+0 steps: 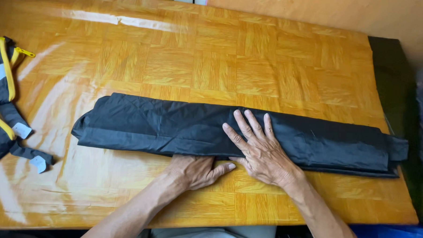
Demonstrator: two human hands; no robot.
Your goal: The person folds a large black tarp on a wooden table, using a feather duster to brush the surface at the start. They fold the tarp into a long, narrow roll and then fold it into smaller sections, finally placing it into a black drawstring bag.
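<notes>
- The right hand is lying flat on the black cloth, fingers spread, pinning the folded layers down.
- The left hand is curling at the cloth's near edge, fingers tucked under it (thumb pointing right), gripping the fold.
- The cloth is stretching as a long strip across the glossy wooden table.
- A black-and-yellow garment is lying at the table's left edge; an orange wall is standing behind.
</notes>
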